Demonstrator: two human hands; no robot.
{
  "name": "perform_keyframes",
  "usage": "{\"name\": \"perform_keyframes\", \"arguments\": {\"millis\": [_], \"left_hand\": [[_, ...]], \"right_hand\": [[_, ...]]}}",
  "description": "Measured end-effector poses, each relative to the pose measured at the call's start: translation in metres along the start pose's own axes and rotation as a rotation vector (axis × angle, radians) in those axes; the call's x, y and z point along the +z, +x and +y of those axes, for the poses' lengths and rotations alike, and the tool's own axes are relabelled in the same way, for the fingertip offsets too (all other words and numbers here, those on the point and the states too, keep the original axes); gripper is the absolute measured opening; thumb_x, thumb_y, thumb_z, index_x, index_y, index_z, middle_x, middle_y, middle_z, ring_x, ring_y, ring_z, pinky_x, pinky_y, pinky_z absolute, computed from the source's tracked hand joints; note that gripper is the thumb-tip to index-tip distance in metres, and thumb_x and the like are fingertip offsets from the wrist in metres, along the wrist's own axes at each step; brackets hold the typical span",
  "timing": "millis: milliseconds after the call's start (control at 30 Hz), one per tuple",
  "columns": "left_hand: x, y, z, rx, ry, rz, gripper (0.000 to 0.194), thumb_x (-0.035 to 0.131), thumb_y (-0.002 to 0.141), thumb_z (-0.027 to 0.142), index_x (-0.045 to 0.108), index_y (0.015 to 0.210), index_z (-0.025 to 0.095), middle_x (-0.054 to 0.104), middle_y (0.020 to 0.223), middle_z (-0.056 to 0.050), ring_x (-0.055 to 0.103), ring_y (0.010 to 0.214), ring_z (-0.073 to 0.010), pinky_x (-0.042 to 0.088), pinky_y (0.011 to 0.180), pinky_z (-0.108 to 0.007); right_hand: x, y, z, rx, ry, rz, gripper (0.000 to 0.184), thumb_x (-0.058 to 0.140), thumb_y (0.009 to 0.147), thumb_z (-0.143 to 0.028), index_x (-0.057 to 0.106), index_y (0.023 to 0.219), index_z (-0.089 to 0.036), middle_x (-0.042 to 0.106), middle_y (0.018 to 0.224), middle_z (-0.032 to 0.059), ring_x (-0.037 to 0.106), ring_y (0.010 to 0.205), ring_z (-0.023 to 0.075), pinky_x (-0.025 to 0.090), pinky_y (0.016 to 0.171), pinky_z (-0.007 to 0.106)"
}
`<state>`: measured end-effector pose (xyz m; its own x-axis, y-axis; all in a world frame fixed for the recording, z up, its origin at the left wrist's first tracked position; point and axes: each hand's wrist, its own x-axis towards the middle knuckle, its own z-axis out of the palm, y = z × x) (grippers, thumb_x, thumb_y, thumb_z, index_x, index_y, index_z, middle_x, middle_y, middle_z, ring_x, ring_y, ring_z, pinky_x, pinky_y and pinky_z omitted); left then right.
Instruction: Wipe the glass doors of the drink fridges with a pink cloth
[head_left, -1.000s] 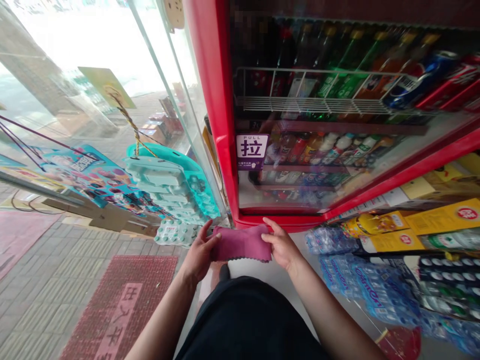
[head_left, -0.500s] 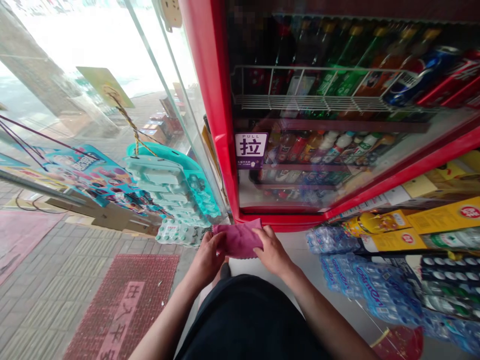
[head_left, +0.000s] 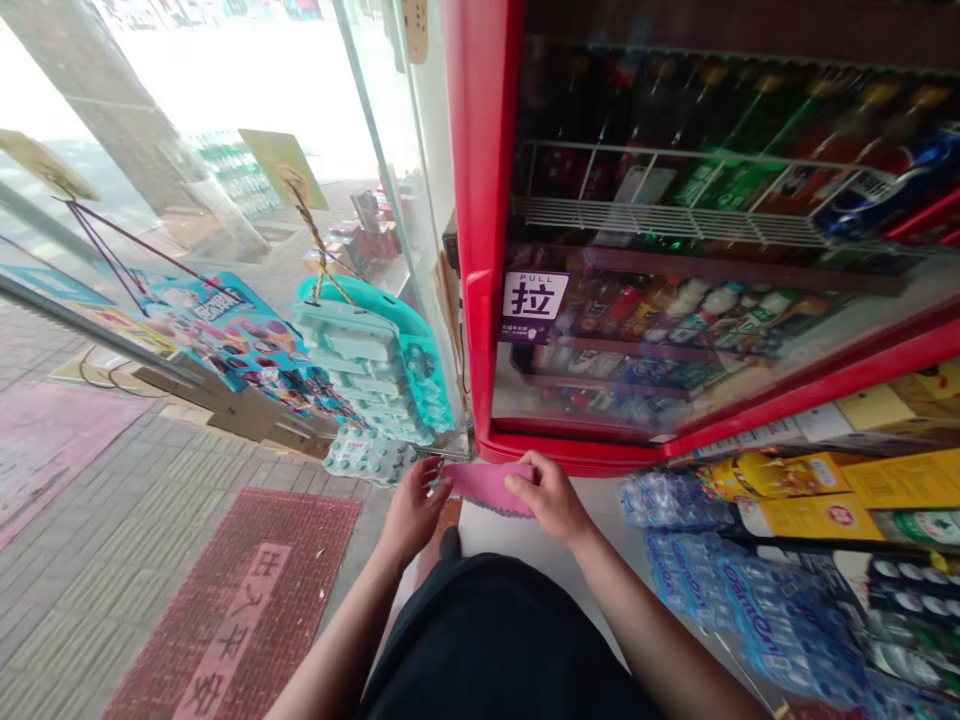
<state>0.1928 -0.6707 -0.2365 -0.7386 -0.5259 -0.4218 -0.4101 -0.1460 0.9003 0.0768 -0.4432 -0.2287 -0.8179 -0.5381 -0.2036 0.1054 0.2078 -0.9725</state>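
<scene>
A pink cloth (head_left: 491,487) with a jagged lower edge is held in front of my waist. My right hand (head_left: 551,497) grips its right end, thumb on top and fingers behind. At the cloth's left end is my left hand (head_left: 416,505), its fingers spread apart and the thumb tip at the cloth's edge. Just beyond both hands stands a red-framed drinks fridge (head_left: 491,250) with its glass door shut and a purple-and-white pull sticker (head_left: 534,300) on the glass.
Packs of bottled water (head_left: 750,600) and yellow cartons (head_left: 892,475) are stacked at the right. Left of the fridge, turquoise packs (head_left: 360,365) hang by a glass panel above wrapped bottles (head_left: 367,455). A red mat (head_left: 300,560) lies on the paving at the left.
My left fingers have loosened and spread at the cloth's left end. The cloth looks narrower, while the right hand keeps its grip. The view has shifted left.
</scene>
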Motion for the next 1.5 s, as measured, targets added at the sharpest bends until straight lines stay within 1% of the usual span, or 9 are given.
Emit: {"name": "perform_keyframes", "arguments": {"millis": [133,300,467,567,767,967,1100,1300,1500], "left_hand": [[0.014,-0.010,-0.004,-0.148,-0.345,-0.042,0.059,0.078,0.087,0.063,0.072,0.128,0.021,0.073,0.143,-0.016,0.066,0.137,-0.0333,0.052,0.112,-0.043],[0.019,-0.020,0.004,-0.300,-0.698,-0.251,0.072,0.061,0.094,0.077,0.075,0.125,0.013,0.081,0.121,-0.020,0.076,0.122,-0.0394,0.060,0.108,-0.053],[0.003,-0.013,0.007,-0.374,-0.875,-0.315,0.072,0.061,0.097,0.074,0.075,0.127,0.009,0.083,0.111,-0.020,0.079,0.114,-0.0398,0.063,0.105,-0.054],[0.000,-0.007,0.007,-0.360,-0.930,-0.322,0.075,0.061,0.099,0.073,0.071,0.141,0.012,0.083,0.116,-0.018,0.080,0.114,-0.0374,0.063,0.105,-0.052],[-0.002,-0.001,0.009,-0.267,-0.961,-0.322,0.083,0.068,0.094,0.076,0.067,0.150,0.015,0.081,0.130,-0.017,0.075,0.126,-0.0369,0.055,0.116,-0.049],[-0.005,0.003,0.001,-0.199,-0.895,-0.309,0.067,0.091,0.081,0.063,0.080,0.127,0.015,0.082,0.128,-0.013,0.075,0.115,-0.0291,0.056,0.108,-0.039],[-0.005,0.007,0.001,-0.195,-0.842,-0.294,0.062,0.100,0.074,0.044,0.081,0.123,0.013,0.084,0.119,-0.014,0.077,0.102,-0.0243,0.059,0.099,-0.033],[-0.013,0.023,0.008,-0.249,-0.769,-0.249,0.052,0.100,0.075,0.033,0.081,0.118,0.011,0.086,0.105,-0.014,0.080,0.086,-0.0215,0.065,0.087,-0.032],[-0.031,0.034,0.005,-0.277,-0.672,-0.156,0.041,0.094,0.081,0.024,0.080,0.117,0.009,0.087,0.098,-0.015,0.082,0.076,-0.0216,0.067,0.073,-0.029]], "right_hand": [[0.027,-0.001,-0.026,-0.110,-0.215,0.010,0.021,0.077,0.087,-0.039,0.069,0.098,-0.023,0.078,0.097,0.0042,0.072,0.089,0.0230,0.054,0.082,0.033],[0.071,-0.011,-0.041,-0.302,-0.411,-0.137,0.022,0.081,0.085,-0.026,0.071,0.105,-0.024,0.083,0.108,0.0077,0.078,0.101,0.0274,0.060,0.092,0.039],[0.095,-0.012,-0.034,-0.466,-0.569,-0.293,0.066,0.098,0.074,-0.035,0.069,0.131,-0.022,0.067,0.155,0.0178,0.068,0.137,0.0366,0.056,0.117,0.052],[0.100,-0.008,-0.027,-0.450,-0.614,-0.298,0.086,0.104,0.066,-0.041,0.064,0.139,-0.019,0.062,0.160,0.0211,0.065,0.141,0.0408,0.054,0.119,0.057],[0.099,0.003,-0.032,-0.303,-0.288,-0.203,0.022,0.064,0.101,-0.027,0.073,0.121,-0.025,0.082,0.121,0.0072,0.077,0.114,0.0266,0.058,0.102,0.041],[0.095,0.028,-0.034,0.101,0.345,-0.103,0.025,0.064,0.081,-0.034,0.070,0.102,-0.023,0.076,0.089,0.0012,0.071,0.083,0.0202,0.055,0.076,0.030],[0.101,0.037,-0.025,0.166,0.380,-0.061,0.027,0.055,0.077,-0.037,0.064,0.098,-0.023,0.068,0.075,-0.0004,0.063,0.067,0.0177,0.050,0.062,0.027],[0.103,0.048,-0.033,0.065,0.144,-0.017,0.021,0.065,0.078,-0.033,0.072,0.095,-0.022,0.079,0.089,0.0049,0.074,0.085,0.0241,0.060,0.079,0.036],[0.060,0.114,-0.080,-0.176,-0.065,0.341,0.046,0.066,0.093,-0.046,0.065,0.131,-0.019,0.074,0.140,0.0220,0.073,0.129,0.0316,0.058,0.111,0.050]]}}
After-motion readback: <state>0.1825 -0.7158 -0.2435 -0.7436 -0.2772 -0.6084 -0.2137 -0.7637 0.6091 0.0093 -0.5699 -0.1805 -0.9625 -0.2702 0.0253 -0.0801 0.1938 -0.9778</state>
